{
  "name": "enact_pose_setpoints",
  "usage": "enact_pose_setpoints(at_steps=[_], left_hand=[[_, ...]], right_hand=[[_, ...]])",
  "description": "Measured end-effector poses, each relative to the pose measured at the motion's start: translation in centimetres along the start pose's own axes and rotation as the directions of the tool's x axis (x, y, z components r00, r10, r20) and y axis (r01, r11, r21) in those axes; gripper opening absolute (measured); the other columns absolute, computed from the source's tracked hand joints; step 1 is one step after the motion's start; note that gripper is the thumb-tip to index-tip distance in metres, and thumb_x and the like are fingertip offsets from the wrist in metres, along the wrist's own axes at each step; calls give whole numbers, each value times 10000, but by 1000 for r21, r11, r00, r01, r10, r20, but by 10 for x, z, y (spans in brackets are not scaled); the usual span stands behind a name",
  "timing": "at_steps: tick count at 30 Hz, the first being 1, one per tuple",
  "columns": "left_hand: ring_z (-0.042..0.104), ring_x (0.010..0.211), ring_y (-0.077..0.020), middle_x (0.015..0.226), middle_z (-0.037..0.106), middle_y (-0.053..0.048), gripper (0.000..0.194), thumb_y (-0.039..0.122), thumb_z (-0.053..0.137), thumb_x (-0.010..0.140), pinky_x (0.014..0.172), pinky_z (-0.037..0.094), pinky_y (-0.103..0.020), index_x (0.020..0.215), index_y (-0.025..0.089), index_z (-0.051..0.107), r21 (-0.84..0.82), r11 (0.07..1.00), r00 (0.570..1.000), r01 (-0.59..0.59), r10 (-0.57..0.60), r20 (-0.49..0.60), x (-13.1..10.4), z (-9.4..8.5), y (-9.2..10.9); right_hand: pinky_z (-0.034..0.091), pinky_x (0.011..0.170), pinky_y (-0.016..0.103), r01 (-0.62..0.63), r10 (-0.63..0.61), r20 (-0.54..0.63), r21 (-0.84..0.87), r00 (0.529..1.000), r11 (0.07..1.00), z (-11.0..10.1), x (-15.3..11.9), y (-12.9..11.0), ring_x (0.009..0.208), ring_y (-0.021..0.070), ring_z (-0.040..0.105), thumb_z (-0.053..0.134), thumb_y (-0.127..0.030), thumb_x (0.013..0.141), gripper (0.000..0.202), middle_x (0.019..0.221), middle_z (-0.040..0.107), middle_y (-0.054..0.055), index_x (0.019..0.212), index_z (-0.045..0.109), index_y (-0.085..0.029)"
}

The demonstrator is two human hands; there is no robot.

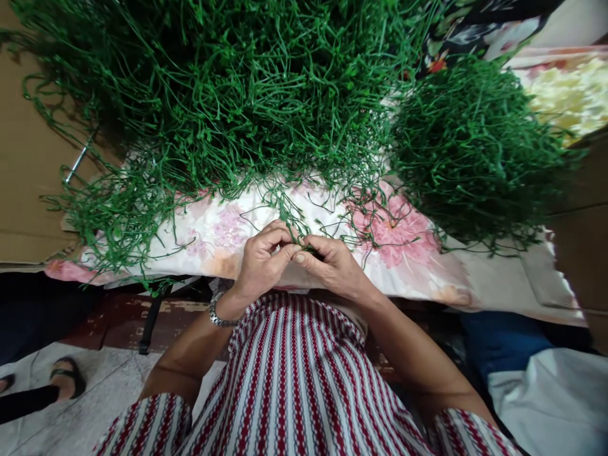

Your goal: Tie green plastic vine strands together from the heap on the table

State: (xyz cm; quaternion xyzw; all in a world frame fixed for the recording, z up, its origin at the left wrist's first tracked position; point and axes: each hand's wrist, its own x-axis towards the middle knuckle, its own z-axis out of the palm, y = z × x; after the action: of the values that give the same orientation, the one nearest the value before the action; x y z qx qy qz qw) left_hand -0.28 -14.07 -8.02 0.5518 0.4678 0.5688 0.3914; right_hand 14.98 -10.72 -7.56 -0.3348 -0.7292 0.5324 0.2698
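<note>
Both hands meet at the front middle of a floral cloth [223, 228], fingertips almost touching. My left hand [268, 256] is closed in a pinch on thin green stems [287, 212] that fan out beyond the fingers. My right hand [332, 261] pinches the lower part of the same stems, thumb beside the left thumb. A large heap of green plastic stems [228, 95] lies past the hands, and a smaller heap [470, 152] is to the right. Loose stems are scattered on the cloth around the hands.
Brown cardboard [28, 164] stands at the left, with a metal rod [80, 158] near the stems. Pale yellow flowers [574, 95] are at the upper right. More cardboard [582, 221] is at the right edge. A person's sandalled foot [68, 378] shows at the lower left.
</note>
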Motion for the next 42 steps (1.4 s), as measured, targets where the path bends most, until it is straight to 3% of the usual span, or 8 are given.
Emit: enact_pose_setpoints(at_steps=[4, 8, 17, 23, 27, 32, 37, 42], left_hand=[[533, 651, -102, 722, 577, -3, 110, 211, 634, 763, 576, 424, -209, 664, 173, 603, -166, 981, 992, 104, -115, -57, -4, 3, -6], [489, 544, -66, 703, 574, 18, 92, 220, 647, 759, 503, 393, -190, 687, 178, 606, -238, 959, 976, 153, -185, -116, -7, 3, -9], [484, 529, -61, 710, 565, 12, 122, 236, 639, 757, 488, 405, -183, 678, 166, 578, -191, 973, 980, 128, -153, -127, -7, 2, -7], [535, 603, -87, 772, 593, -24, 103, 188, 564, 798, 537, 435, -200, 701, 159, 585, 159, 987, 995, 28, -12, -99, -5, -7, 2], [600, 791, -136, 795, 636, -42, 93, 124, 551, 783, 714, 477, -245, 724, 158, 613, 410, 902, 988, -136, 157, -17, -1, -15, 9], [577, 806, -161, 777, 614, -33, 88, 106, 567, 741, 744, 458, -294, 691, 170, 600, 555, 804, 972, -213, 234, 35, 3, -22, 16], [545, 765, -157, 766, 584, -34, 82, 110, 535, 737, 714, 433, -293, 675, 161, 549, 333, 938, 984, -96, 39, 175, 4, -25, 18], [513, 686, -141, 684, 547, -8, 97, 212, 567, 758, 649, 408, -263, 676, 171, 535, 245, 969, 987, 31, -69, 146, 0, -18, 12]], right_hand=[[352, 565, 186, 16, -8, -69, 118, 998, 993, 5, -4, 4, 584, 67, 438, 532, -380, 846, 260, 647, 511, -26, 746, 571, -144], [355, 553, 192, 27, -23, -88, 49, 996, 998, 8, -9, 7, 577, 76, 461, 491, -373, 871, 258, 650, 536, -15, 792, 598, -152], [353, 530, 208, 106, -117, -157, -74, 981, 992, 9, -13, 9, 536, 82, 458, 495, -331, 871, 243, 598, 511, -13, 724, 571, -154], [366, 539, 209, 157, -199, -195, -210, 961, 965, 7, -14, 5, 535, 89, 476, 485, -287, 877, 219, 586, 513, -9, 719, 569, -160], [382, 550, 216, 163, -237, -207, -320, 949, 933, 9, -15, 3, 557, 101, 506, 474, -262, 880, 201, 613, 559, 11, 744, 583, -162], [382, 547, 216, 162, -268, -206, -422, 941, 892, 9, -16, -3, 545, 98, 511, 484, -222, 870, 193, 598, 566, 15, 725, 590, -152], [397, 551, 208, 152, -262, -246, -388, 933, 909, 2, -12, -6, 565, 93, 542, 500, -214, 860, 136, 657, 615, 12, 801, 611, -160], [414, 581, 212, 167, -217, -177, -259, 960, 951, -3, -11, -2, 641, 105, 586, 488, -235, 868, 157, 751, 653, 21, 901, 625, -167]])
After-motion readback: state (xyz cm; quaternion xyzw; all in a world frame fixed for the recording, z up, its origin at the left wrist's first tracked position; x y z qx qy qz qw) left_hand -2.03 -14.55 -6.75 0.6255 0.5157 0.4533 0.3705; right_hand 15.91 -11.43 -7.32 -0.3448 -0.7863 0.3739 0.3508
